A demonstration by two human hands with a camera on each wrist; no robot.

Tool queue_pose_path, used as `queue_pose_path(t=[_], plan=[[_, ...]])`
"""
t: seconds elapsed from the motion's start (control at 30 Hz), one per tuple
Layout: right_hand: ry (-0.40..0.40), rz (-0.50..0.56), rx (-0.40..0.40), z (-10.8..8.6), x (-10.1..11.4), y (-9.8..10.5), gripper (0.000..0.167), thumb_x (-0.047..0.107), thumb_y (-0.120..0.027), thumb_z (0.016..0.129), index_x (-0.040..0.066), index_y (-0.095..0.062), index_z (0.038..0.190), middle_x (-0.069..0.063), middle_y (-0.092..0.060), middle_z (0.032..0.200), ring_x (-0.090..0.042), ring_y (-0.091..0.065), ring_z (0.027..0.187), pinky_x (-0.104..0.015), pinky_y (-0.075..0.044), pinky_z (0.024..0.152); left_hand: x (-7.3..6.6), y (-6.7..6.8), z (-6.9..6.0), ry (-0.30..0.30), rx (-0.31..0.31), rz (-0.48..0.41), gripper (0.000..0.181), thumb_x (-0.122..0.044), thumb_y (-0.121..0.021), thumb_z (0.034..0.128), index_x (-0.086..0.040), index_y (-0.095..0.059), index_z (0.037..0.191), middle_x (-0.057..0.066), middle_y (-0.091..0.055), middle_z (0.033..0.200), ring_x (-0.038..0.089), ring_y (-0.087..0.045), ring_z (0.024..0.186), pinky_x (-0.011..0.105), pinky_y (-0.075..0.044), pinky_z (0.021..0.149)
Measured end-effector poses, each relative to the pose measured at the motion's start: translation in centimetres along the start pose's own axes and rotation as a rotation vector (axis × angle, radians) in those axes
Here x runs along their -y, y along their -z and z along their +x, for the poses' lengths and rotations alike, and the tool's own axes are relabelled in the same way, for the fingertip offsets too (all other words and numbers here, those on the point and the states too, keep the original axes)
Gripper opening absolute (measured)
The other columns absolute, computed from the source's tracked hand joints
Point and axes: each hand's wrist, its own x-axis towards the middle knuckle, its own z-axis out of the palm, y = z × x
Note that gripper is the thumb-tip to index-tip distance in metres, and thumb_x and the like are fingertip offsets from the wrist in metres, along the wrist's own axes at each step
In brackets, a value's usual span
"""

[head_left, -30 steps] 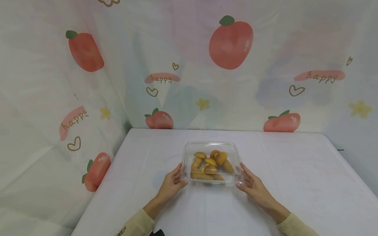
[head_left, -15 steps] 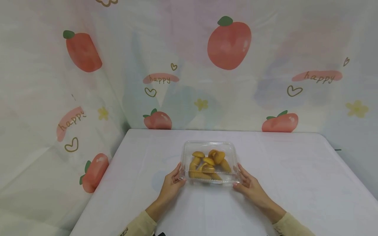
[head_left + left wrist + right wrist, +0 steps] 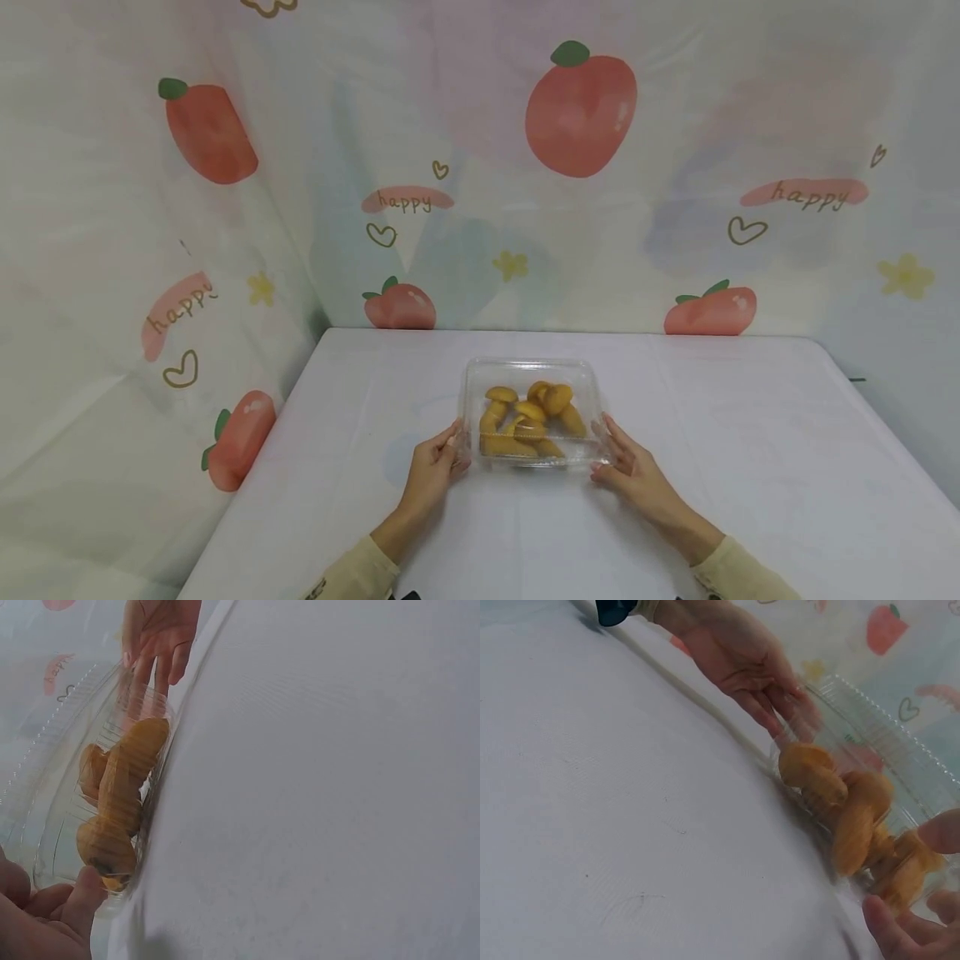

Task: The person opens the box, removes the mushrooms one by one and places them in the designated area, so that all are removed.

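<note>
A clear plastic clamshell box (image 3: 465, 379) with its lid down rests on the white table, between my two hands. Inside lie several yellow-brown mushrooms (image 3: 530, 410) with rounded caps and thick stems. My left hand (image 3: 429, 471) grips the box's near left corner, thumb and fingers at its edge. At the opposite side, my right hand (image 3: 645, 483) holds the near right corner. The right wrist view has fingertips (image 3: 889, 922) low on the box wall and the thumb (image 3: 941, 831) higher up by the lid. Some fingers are partly hidden behind the plastic.
A white cloth covers the table (image 3: 750, 433). Behind and to the left hang pale fabric walls (image 3: 480, 125) printed with red fruits, hearts and the word "happy". The table's far edge meets the back wall.
My left thumb has shifted from the front corner up against the box's left edge. The head view has turned slightly; the box and right hand stay nearly in place.
</note>
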Motion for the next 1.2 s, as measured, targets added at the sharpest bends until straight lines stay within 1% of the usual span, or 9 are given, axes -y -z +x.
queue_pose_path(t=[0.07, 0.17, 0.27, 0.3, 0.4, 0.47, 0.53, 0.77, 1.2], plan=[[0.001, -0.029, -0.019, 0.0, 0.1, 0.0, 0.087, 0.000, -0.061, 0.097, -0.005, -0.001, 0.160, -0.032, -0.013, 0.162, -0.005, -0.039, 0.141, -0.008, -0.046, 0.096, -0.1, 0.1, 0.0, 0.001, 0.003, 0.004, 0.047, -0.002, -0.042, 0.1063, 0.009, -0.035, 0.152, 0.025, -0.035, 0.159, 0.032, -0.059, 0.125, 0.031, -0.059, 0.094], [-0.004, -0.065, -0.050, 0.1, 0.2, -0.2, 0.088, 0.000, -0.062, 0.095, -0.005, -0.003, 0.160, -0.032, -0.017, 0.161, -0.032, -0.025, 0.146, -0.003, -0.038, 0.098, -0.1, 0.2, 0.0, -0.016, 0.003, 0.040, 0.050, -0.001, -0.044, 0.1048, 0.010, -0.032, 0.152, 0.025, -0.032, 0.159, 0.039, -0.057, 0.130, 0.032, -0.059, 0.093], [-0.017, -0.062, -0.066, 0.3, 0.3, -0.4, 0.087, 0.000, -0.062, 0.096, -0.004, -0.003, 0.160, -0.032, -0.017, 0.162, -0.035, -0.026, 0.145, -0.005, -0.041, 0.097, -0.2, 0.3, 0.0, -0.027, -0.001, 0.086, 0.054, 0.001, -0.046, 0.1014, 0.008, -0.031, 0.153, 0.025, -0.035, 0.157, 0.041, -0.056, 0.132, 0.031, -0.059, 0.093], [-0.019, -0.056, -0.072, 0.3, 0.3, -0.5, 0.086, 0.000, -0.061, 0.096, -0.004, -0.003, 0.160, -0.032, -0.016, 0.162, -0.033, -0.033, 0.144, -0.006, -0.044, 0.096, -0.1, 0.3, 0.0, -0.028, 0.001, 0.095, 0.056, 0.002, -0.047, 0.1003, 0.008, -0.031, 0.154, 0.025, -0.037, 0.156, 0.041, -0.056, 0.131, 0.030, -0.059, 0.092], [-0.023, -0.038, -0.093, 0.3, 0.2, -0.7, 0.083, 0.002, -0.059, 0.098, -0.002, -0.004, 0.161, -0.032, -0.015, 0.162, -0.009, -0.055, 0.132, -0.012, -0.052, 0.091, 0.0, 0.3, 0.1, -0.042, 0.019, 0.108, 0.060, 0.005, -0.048, 0.0975, 0.008, -0.029, 0.154, 0.029, -0.040, 0.152, 0.042, -0.056, 0.132, 0.028, -0.059, 0.092], [0.004, -0.025, -0.114, 0.3, 0.0, -0.8, 0.080, 0.001, -0.057, 0.100, -0.003, -0.006, 0.160, -0.033, -0.015, 0.161, 0.009, -0.058, 0.118, -0.016, -0.057, 0.087, 0.0, 0.3, 0.1, -0.050, 0.038, 0.115, 0.061, 0.006, -0.048, 0.0969, 0.009, -0.027, 0.155, 0.030, -0.041, 0.152, 0.042, -0.053, 0.135, 0.028, -0.058, 0.094], [0.043, -0.012, -0.136, 0.3, -0.3, -1.0, 0.076, 0.000, -0.055, 0.100, -0.006, -0.008, 0.159, -0.035, -0.016, 0.160, 0.015, -0.057, 0.113, -0.018, -0.058, 0.085, 0.1, 0.3, 0.1, -0.060, 0.052, 0.119, 0.061, 0.005, -0.047, 0.0979, 0.009, -0.026, 0.155, 0.030, -0.040, 0.152, 0.043, -0.052, 0.135, 0.029, -0.058, 0.095], [0.174, 0.032, -0.226, 0.7, -1.3, -1.7, 0.064, -0.008, -0.049, 0.100, -0.017, -0.016, 0.153, -0.041, -0.020, 0.152, 0.015, -0.056, 0.115, -0.016, -0.058, 0.082, 0.2, 0.2, 0.2, -0.067, 0.067, 0.116, 0.060, 0.004, -0.047, 0.0995, 0.009, -0.026, 0.155, 0.032, -0.039, 0.152, 0.044, -0.049, 0.137, 0.029, -0.057, 0.096], [0.125, 0.041, -0.323, 0.7, -1.3, -2.5, 0.060, -0.010, -0.046, 0.100, -0.016, -0.019, 0.154, -0.044, -0.024, 0.154, 0.018, -0.056, 0.111, -0.012, -0.057, 0.081, 0.1, -0.1, 0.3, -0.106, 0.071, 0.101, 0.061, 0.005, -0.048, 0.0982, 0.011, -0.025, 0.154, 0.034, -0.039, 0.151, 0.046, -0.050, 0.135, 0.031, -0.057, 0.095]])
